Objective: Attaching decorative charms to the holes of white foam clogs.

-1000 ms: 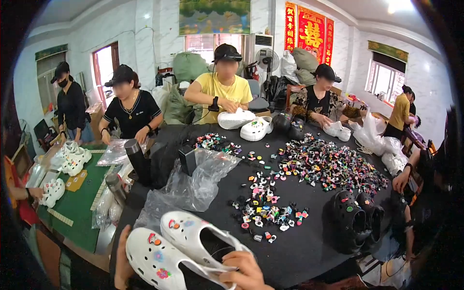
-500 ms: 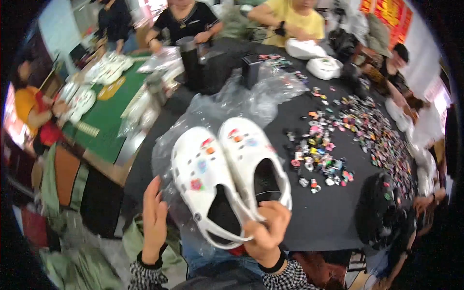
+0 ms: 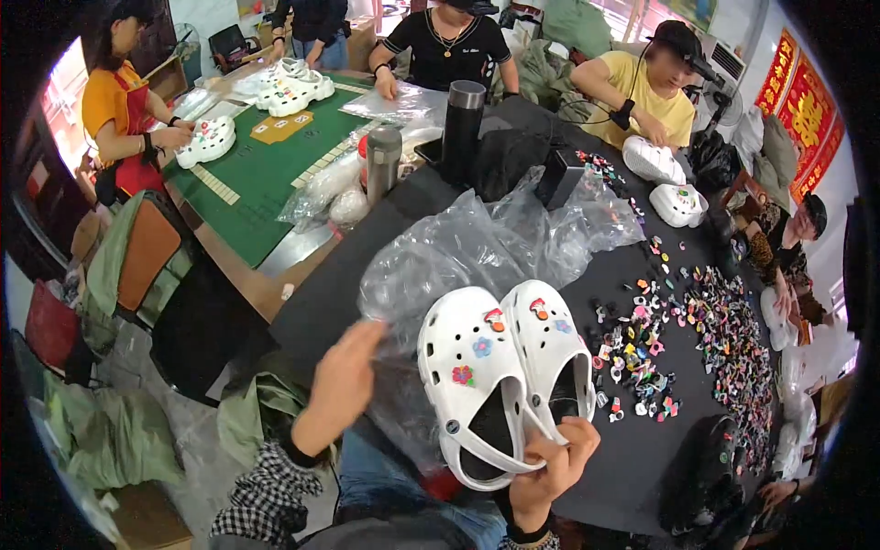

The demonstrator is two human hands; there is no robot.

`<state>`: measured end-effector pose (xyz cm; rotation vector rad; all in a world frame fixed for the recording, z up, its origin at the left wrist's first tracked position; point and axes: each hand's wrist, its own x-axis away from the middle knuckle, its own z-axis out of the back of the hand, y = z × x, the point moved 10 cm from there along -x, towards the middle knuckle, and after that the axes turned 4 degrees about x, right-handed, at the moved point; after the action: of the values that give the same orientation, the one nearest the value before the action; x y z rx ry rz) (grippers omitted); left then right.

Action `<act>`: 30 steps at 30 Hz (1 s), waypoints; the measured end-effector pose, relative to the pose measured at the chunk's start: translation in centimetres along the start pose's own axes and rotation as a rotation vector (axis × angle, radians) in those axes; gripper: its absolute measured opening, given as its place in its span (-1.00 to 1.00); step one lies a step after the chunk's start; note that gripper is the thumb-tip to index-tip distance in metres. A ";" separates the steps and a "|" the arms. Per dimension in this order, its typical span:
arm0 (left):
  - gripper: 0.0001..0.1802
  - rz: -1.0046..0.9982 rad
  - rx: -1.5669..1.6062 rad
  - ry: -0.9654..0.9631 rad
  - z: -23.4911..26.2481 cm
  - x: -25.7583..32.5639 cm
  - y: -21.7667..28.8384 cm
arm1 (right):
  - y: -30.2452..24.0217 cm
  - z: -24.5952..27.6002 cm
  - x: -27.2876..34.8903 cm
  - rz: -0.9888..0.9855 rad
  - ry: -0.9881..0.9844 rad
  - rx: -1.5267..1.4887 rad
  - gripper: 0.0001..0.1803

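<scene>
My right hand (image 3: 550, 467) is closed round the heel straps of a pair of white clogs (image 3: 472, 344), toes tilted up and away from me. Mushroom and flower charms sit in their holes, and the insides are black. My left hand (image 3: 344, 385) is left of the clogs, its fingertips by the edge of a clear plastic bag (image 3: 431, 252). Motion smears those fingers; whether they touch the bag I cannot tell. The crumpled bag lies on the black-covered table (image 3: 339, 266), partly behind the clogs.
Loose colourful shoe charms (image 3: 733, 348) spread over the table's right side. A dark tumbler (image 3: 463, 124) and a grey flask (image 3: 383, 165) stand at the far left. Across the table, a person in yellow (image 3: 651, 92) handles a white clog. Others work at a green table (image 3: 247, 202).
The view has shifted, bringing more of the room in. My left hand has turned and reached forward to the bag's edge. My right hand still holds the clogs.
</scene>
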<state>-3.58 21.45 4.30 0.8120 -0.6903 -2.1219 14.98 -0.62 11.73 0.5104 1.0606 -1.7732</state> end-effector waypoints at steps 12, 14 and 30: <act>-0.19 -0.167 0.734 0.497 19.1 -8.4 6.6 | 0.2 -4.7 -0.2 0.049 -0.329 -0.031 -0.59; -0.21 -0.255 0.818 0.398 18.9 -10.6 11.0 | -1.4 -3.4 -1.6 0.015 -0.460 -0.051 -0.42; -0.18 -0.577 1.377 0.046 8.1 -25.5 20.1 | 12.4 -2.6 -34.4 0.216 -0.456 0.224 -0.53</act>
<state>12.77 31.79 31.63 1.9121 -2.1567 -1.8294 40.90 17.72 30.02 0.3167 0.4763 -1.7124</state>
